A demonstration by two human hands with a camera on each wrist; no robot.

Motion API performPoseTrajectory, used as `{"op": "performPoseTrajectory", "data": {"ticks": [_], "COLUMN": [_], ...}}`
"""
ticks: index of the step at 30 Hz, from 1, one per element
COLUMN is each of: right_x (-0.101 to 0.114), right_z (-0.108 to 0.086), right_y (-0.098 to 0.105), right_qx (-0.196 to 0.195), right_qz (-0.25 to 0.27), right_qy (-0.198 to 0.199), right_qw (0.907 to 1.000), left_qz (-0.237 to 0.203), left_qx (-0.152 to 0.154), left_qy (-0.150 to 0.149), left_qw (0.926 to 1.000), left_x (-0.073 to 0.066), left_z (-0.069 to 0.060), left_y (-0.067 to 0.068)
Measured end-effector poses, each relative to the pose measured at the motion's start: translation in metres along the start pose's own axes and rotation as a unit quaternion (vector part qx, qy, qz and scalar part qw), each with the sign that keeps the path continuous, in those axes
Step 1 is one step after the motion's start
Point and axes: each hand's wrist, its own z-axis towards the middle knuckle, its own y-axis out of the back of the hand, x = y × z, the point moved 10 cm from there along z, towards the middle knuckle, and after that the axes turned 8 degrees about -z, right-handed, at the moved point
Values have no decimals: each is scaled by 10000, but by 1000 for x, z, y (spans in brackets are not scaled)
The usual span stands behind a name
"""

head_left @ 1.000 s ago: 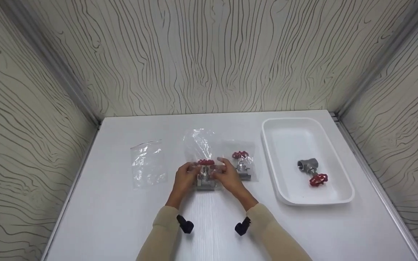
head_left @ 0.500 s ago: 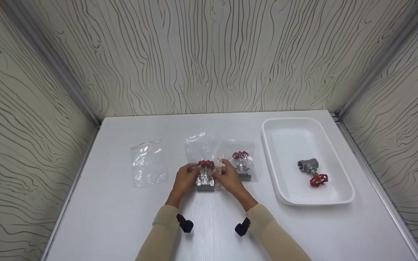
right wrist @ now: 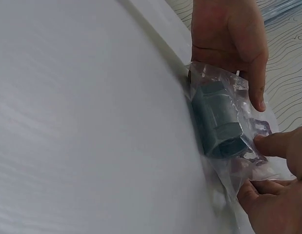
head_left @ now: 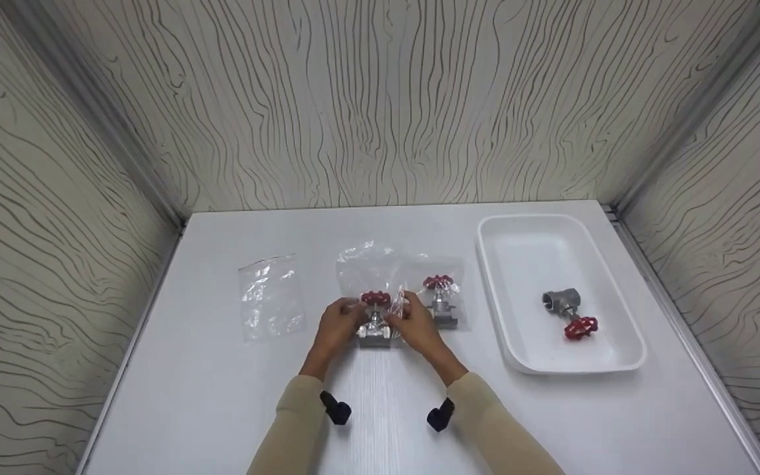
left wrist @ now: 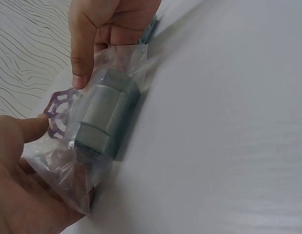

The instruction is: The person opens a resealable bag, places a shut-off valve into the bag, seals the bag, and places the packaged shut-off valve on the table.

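In the head view, a metal valve with a red handwheel lies inside a clear bag between both hands. The left hand grips the bag's left side, its thumb by the handwheel; in the left wrist view this hand has its other fingers partly hidden by the bag. From the other side, the right hand pinches the plastic, which stands up in a fold at its fingertips. The right wrist view shows the right hand with its thumb at the wheel and the valve's hexagonal body under the film.
Another bagged valve lies just right of the right hand. A white tray farther right holds an unbagged valve with a red wheel. On the left lies a flat clear bag without a valve. Patterned panels surround the white table.
The middle bag's upper part has settled lower, and its right side now rises in a fold by the right fingers. The right index finger has drawn in slightly. Both hands stay beside the valve.
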Motion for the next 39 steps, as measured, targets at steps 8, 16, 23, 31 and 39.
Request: {"op": "performPoseTrajectory", "data": {"ticks": [8,16,23,31,39], "right_x": [0,17,49,77,100], "right_z": [-2,-12,-25,-34,-35], "right_y": [3,11,19,15,-20], "right_qx": [-118,-557,-1259,-1325,-520], "right_qz": [-17,-290,-1042,-827,-258], "right_qy": [-251,136,940,1355,1796], "right_qw": [9996,9979,9821,9784,9820], "left_qz": [89,583,886,894,1118], "left_qx": [173,33,-208,-598,-1092], "left_qy": [78,-382,-787,-924,-888], "left_qw": [9998,9976,9927,9899,9837], "left_x": [3,-8,-19,-21,-18], "left_z": [-2,-9,-22,-35,-40], "left_y": [3,18,48,92,127]}}
